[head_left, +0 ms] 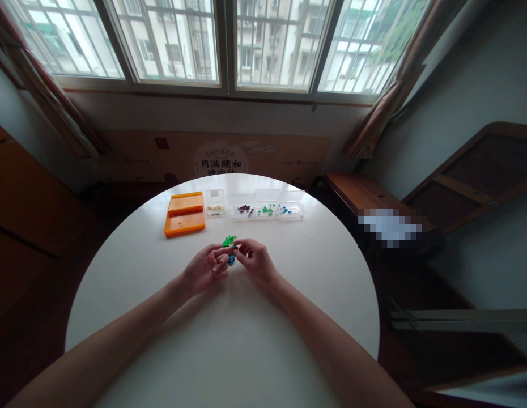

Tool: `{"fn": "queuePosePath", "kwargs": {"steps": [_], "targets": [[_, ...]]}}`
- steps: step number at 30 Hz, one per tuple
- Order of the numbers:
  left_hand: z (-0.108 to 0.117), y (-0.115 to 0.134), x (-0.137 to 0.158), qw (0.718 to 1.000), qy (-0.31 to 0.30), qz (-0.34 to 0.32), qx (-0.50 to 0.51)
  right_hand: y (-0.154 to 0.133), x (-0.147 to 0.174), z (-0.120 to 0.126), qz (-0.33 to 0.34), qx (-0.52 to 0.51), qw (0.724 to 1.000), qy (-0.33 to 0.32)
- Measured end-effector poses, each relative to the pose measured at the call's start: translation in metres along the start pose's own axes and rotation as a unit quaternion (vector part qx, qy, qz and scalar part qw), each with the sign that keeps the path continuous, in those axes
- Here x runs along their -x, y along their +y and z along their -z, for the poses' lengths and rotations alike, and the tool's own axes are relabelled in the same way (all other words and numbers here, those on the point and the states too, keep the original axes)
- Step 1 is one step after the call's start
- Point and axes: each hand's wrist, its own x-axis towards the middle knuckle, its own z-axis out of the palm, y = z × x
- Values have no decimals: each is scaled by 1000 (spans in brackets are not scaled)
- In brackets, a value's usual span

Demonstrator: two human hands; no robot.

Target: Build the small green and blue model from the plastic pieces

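Observation:
Near the middle of the white round table (229,345), my two hands meet at their fingertips. My left hand (207,266) is turned palm up, its lower fingers curled and its index finger reaching to a small dark blue piece (234,247). Thumb and index finger of my right hand (258,260) pinch at the same piece from the other side. Just beyond the fingertips lies a small heap of bright green pieces (229,240). Several blue pieces (232,259) show in the gap between the hands, partly covered by fingers. Their exact kind is too small to tell.
At the table's far side stand an open orange case (185,231), a small clear box with pale pieces (215,209), and a clear divided box (267,217) with brown, green and blue pieces. A wooden bench (352,190) stands to the right, beyond the table edge.

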Motion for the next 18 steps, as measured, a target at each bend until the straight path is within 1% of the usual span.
{"fn": "queuePosePath", "kwargs": {"steps": [18], "targets": [[0, 0, -1, 1000, 0, 7, -3, -1, 0, 0, 13, 5, 1000, 5]]}}
